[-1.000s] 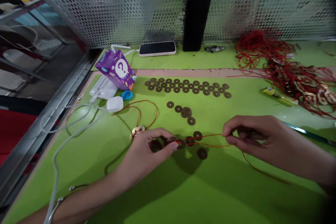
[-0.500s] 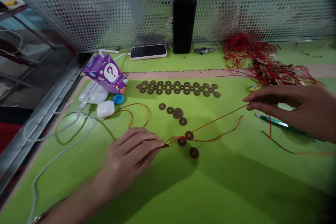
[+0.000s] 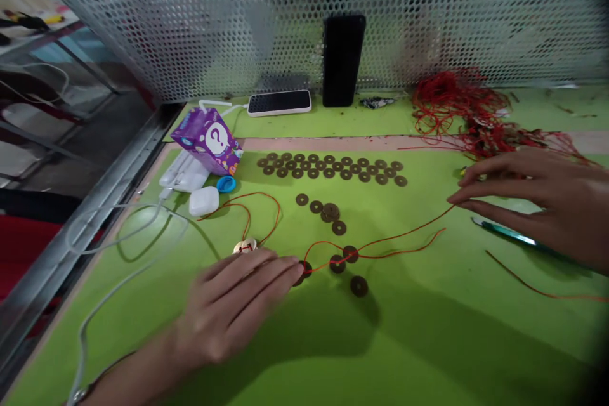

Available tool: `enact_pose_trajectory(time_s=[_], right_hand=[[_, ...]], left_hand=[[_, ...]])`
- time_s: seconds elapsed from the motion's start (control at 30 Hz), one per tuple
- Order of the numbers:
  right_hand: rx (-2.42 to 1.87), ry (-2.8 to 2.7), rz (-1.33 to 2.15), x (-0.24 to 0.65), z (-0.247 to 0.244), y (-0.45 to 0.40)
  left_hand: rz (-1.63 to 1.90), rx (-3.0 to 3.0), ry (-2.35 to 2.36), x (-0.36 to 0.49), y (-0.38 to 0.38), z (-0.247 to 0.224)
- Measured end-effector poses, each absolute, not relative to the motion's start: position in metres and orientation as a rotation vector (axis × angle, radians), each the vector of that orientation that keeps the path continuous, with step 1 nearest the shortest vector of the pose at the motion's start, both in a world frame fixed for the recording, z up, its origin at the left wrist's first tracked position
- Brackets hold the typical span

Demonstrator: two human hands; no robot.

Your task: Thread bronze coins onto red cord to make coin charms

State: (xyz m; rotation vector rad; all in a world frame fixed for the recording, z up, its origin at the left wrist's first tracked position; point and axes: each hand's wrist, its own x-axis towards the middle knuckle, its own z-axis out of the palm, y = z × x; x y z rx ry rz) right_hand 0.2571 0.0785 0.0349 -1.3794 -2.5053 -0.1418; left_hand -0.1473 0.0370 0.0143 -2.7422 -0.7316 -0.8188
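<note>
My left hand (image 3: 242, 304) is low over the green table, its fingers together and their tips on dark holed coins (image 3: 307, 269); the thumb is hidden. Red cord (image 3: 328, 263) runs from these coins past two more holed coins (image 3: 351, 254). Between thumb and index finger, my right hand (image 3: 537, 203) pinches the cord's end (image 3: 451, 206), which slants up slightly slack. A loose cord tail (image 3: 404, 252) lies below it. One more coin (image 3: 359, 286) rests nearer me. Paler coins (image 3: 245, 246) tied with red cord show just behind my left hand.
Rows of holed coins (image 3: 328, 167) lie farther back, with a few scattered coins (image 3: 330, 211) before them. A green-handled tool (image 3: 509, 233) is under my right hand. Red cord tangles (image 3: 451, 98), a purple box (image 3: 209, 139), white case (image 3: 203, 201) and upright phone (image 3: 343, 60) stand around.
My left hand has lowered its coins to the table, and paler coins now show behind it. The cord between my hands has gone from taut to slack, forming a small loop.
</note>
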Motion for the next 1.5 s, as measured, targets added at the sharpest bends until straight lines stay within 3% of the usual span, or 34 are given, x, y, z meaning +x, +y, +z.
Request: enact_pose_trajectory(time_s=[0.1, 0.27, 0.43, 1.23, 1.5], right_hand=[[-1.151, -2.483, -0.122, 0.225, 0.053, 0.076], [-0.915, -2.246, 0.592, 0.172, 0.072, 0.075], [-0.765, -1.986, 0.976, 0.134, 0.074, 0.083], [-0.693, -2.029, 1.015, 0.118, 0.067, 0.080], [-0.738, -2.030, 0.997, 0.120, 0.067, 0.080]], left_hand=[[-0.772, -2.711, -0.633, -0.149, 0.038, 0.018], [-0.736, -2.717, -0.545, -0.146, 0.046, 0.033], [-0.814, -2.681, -0.456, -0.134, 0.051, 0.046], [-0.925, -2.629, -0.467, -0.123, 0.052, 0.039], [-0.860, -2.698, -0.667, -0.121, 0.039, 0.043]])
